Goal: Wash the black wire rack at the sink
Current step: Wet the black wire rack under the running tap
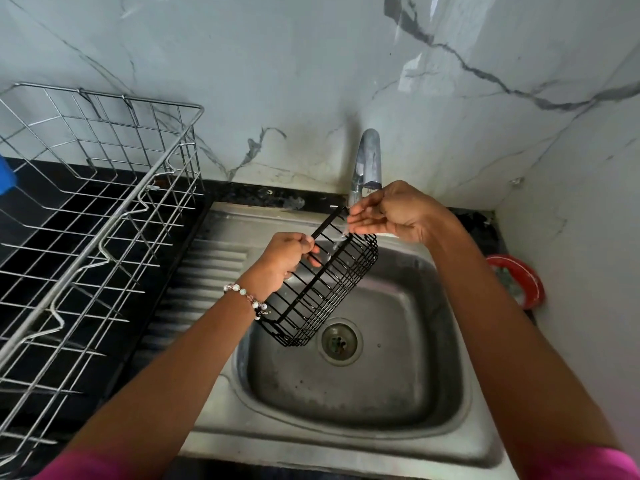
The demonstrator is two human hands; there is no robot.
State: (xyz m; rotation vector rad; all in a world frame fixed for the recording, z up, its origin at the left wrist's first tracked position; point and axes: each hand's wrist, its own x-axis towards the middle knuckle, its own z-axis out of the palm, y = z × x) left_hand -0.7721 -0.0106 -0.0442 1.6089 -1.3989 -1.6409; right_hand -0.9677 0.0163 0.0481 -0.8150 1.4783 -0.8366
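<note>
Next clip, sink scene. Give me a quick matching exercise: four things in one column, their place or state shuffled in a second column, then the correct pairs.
Things:
1. black wire rack
2. left hand
3. silver dish rack
4. red container

Places or states:
A. on the counter left of the sink
B. at the right edge of the sink, against the wall
C. held tilted over the basin under the tap
D. gripping the rack's upper edge

Pairs: 1-C, 2-D, 3-A, 4-B
</note>
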